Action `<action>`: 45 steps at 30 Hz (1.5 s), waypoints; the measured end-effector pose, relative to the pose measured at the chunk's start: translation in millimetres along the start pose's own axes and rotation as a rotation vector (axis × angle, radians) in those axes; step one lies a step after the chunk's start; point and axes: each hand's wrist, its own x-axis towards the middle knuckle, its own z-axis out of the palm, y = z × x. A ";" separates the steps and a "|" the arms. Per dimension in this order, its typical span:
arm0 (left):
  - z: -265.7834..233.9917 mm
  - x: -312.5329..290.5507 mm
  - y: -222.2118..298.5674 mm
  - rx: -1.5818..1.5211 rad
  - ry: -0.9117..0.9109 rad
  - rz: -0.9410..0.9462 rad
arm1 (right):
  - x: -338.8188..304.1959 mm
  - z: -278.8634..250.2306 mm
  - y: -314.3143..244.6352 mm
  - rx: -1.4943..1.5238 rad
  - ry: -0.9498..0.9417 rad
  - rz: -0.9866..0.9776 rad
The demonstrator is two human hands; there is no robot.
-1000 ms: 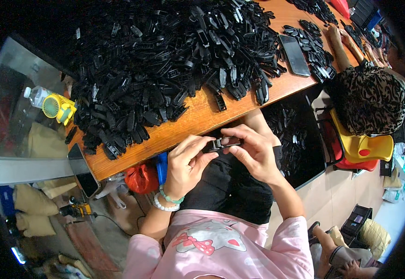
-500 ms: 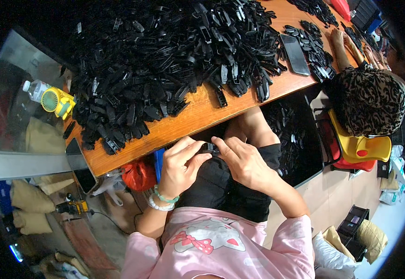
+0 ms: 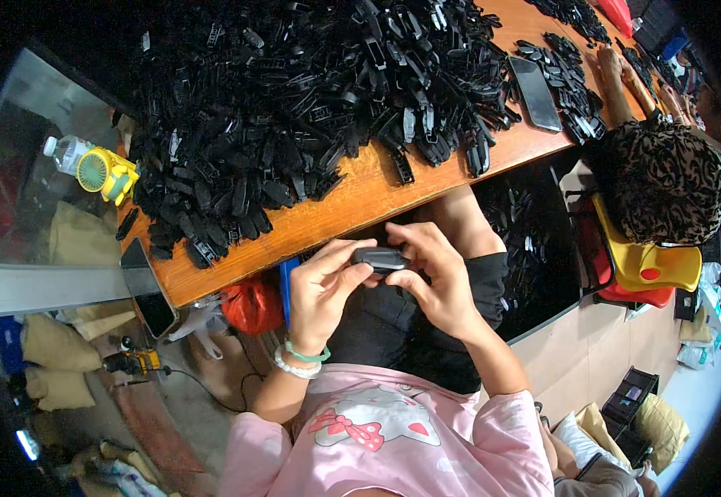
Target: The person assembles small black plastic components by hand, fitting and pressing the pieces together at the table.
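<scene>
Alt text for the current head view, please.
Left hand holds a black part above the lap, right hand at its other end. Beyond, a wooden table bears a big heap of black parts; a yellow fan shows at left, a co-worker at right.

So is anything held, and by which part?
A black piece, pinched at its left end by the left hand; whether the right hand grips it is unclear.
</scene>
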 end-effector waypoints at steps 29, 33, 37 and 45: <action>-19.2 54.0 -32.2 1.122 0.224 0.586 | 161.3 -85.3 38.0 -0.967 0.523 -0.499; -15.4 47.5 -37.2 0.977 0.223 0.569 | 160.9 -94.3 38.9 -0.929 0.520 -0.359; -11.8 48.7 -35.2 0.897 0.168 0.675 | 163.2 -101.8 46.3 -0.967 0.530 -0.448; -7.0 26.9 -4.5 0.324 0.039 0.164 | 60.9 -39.4 10.6 -0.063 0.192 -0.144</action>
